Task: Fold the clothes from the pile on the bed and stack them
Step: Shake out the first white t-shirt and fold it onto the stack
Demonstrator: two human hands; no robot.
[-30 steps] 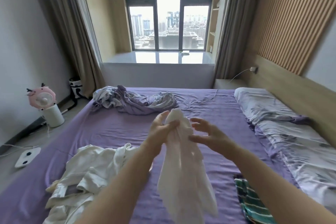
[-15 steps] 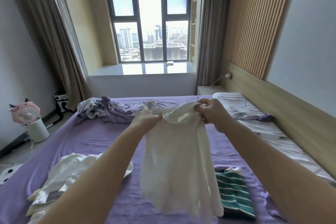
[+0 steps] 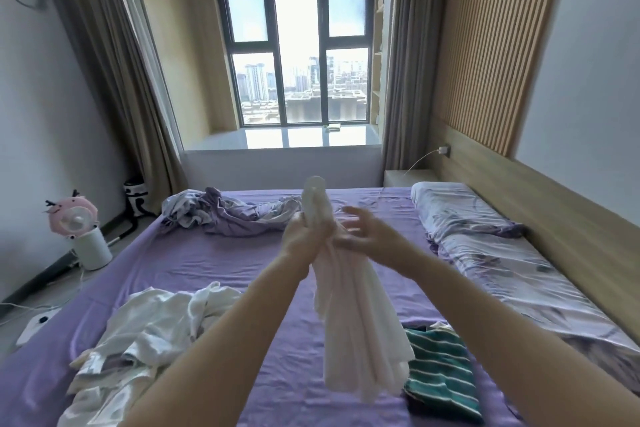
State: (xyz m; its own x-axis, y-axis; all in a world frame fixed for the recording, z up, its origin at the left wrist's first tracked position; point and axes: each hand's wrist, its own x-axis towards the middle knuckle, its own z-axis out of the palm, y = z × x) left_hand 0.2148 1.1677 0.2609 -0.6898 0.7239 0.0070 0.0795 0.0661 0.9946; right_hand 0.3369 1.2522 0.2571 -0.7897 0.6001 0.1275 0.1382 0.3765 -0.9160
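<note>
L hand [image 3: 302,236] gripping bunched white garment [image 3: 356,329] held above bed [image 3: 214,263], R hand [image 3: 363,232] beside it w/ fingers spread apart; pile [image 3: 145,340] at left, striped stack [image 3: 440,374] at right.

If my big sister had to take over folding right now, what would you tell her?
Left hand: grips the white garment near its top; it hangs bunched over the bed.
Right hand: open beside the garment, fingers blurred, holding nothing.
Done: a green striped piece lies folded at the near right.
Left: fold the held garment and stack it there, then the white pile at the near left.
</note>
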